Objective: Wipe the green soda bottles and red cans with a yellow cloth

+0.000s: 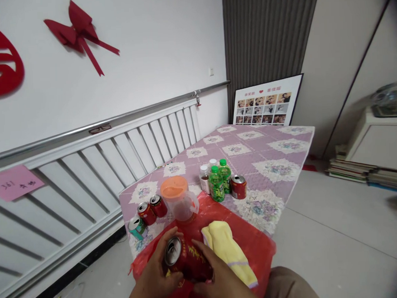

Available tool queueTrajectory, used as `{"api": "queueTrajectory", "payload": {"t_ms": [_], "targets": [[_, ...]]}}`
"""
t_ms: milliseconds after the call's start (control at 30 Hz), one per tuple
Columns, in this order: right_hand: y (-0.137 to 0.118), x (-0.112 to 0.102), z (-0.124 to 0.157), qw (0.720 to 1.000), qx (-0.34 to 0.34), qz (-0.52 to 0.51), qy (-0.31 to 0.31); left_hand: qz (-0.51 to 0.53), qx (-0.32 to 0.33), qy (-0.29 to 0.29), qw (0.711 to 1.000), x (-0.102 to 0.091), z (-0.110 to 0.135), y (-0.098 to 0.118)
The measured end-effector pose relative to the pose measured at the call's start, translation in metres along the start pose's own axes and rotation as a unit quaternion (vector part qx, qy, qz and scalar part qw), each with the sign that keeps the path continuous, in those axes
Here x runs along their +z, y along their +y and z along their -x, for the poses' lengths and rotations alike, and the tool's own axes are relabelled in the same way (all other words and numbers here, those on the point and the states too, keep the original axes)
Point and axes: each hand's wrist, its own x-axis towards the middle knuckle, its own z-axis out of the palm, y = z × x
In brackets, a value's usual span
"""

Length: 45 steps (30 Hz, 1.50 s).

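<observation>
Between my two hands is a red drink can (191,259) with yellow lettering, tilted with its opened top toward the left. My left hand (162,267) wraps the top end, thumb across the front. Around the base end curls my right hand (215,270). Below the can lies a red plastic sheet (246,225) on the table's near end. A folded yellow cloth (226,246) with a pale purple stripe rests on the sheet, just right of my right hand. Beyond the can stands a clear plastic pitcher (181,206) with an orange lid.
Left of the pitcher are two red cans (147,214) and a teal can (138,228). Several small bottles with green (216,186) or white caps stand behind, beside another red can (239,187). A purple floral cloth covers the table (237,150); a white radiator (133,147) runs along the left.
</observation>
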Motion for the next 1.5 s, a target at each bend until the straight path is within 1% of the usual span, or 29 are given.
{"api": "queueTrajectory", "payload": {"t_ms": [133,267,367,500,633,833,1000,1100,1200,1267,1333,1400,1467,1500], "targets": [[0.003,0.001,-0.001,1.000,-0.011,-0.020,0.015,0.012,-0.007,-0.020,1.000,0.002,0.001,0.007],[0.001,0.000,-0.002,0.999,-0.026,-0.017,0.033,0.050,-0.009,-0.031,0.998,0.006,-0.002,0.009],[0.004,-0.003,-0.003,0.996,-0.032,0.036,0.069,0.089,-0.032,-0.039,0.995,0.010,-0.006,0.004],[0.024,-0.008,-0.008,0.983,-0.063,0.118,0.123,0.109,-0.043,-0.042,0.992,0.014,-0.013,-0.003],[0.043,-0.015,-0.011,0.971,-0.114,0.136,0.160,0.077,-0.055,-0.030,0.995,0.019,-0.019,-0.001],[0.046,-0.023,-0.009,0.959,-0.128,0.168,0.190,0.006,-0.086,0.008,0.996,0.033,-0.030,0.018],[0.055,-0.030,-0.012,0.942,-0.157,0.173,0.241,-0.036,-0.077,0.030,0.996,0.048,-0.041,0.030],[0.060,-0.035,-0.014,0.938,-0.161,0.158,0.264,-0.041,-0.051,0.027,0.998,0.057,-0.049,0.034],[0.060,-0.046,-0.011,0.950,-0.145,0.122,0.247,-0.050,-0.019,0.018,0.998,0.064,-0.059,0.036],[0.061,-0.059,-0.007,0.962,-0.132,0.092,0.219,-0.062,0.002,0.012,0.998,0.068,-0.065,0.036],[0.065,-0.076,-0.004,0.967,-0.116,0.077,0.215,-0.070,0.022,0.012,0.997,0.071,-0.073,0.034],[0.073,-0.094,-0.007,0.955,-0.086,0.115,0.261,-0.075,0.038,0.016,0.996,0.073,-0.082,0.031],[0.082,-0.111,-0.015,0.927,-0.048,0.212,0.307,-0.083,0.048,0.020,0.995,0.077,-0.091,0.029],[0.087,-0.118,-0.021,0.918,-0.037,0.237,0.316,-0.090,0.052,0.020,0.994,0.079,-0.096,0.029]]}}
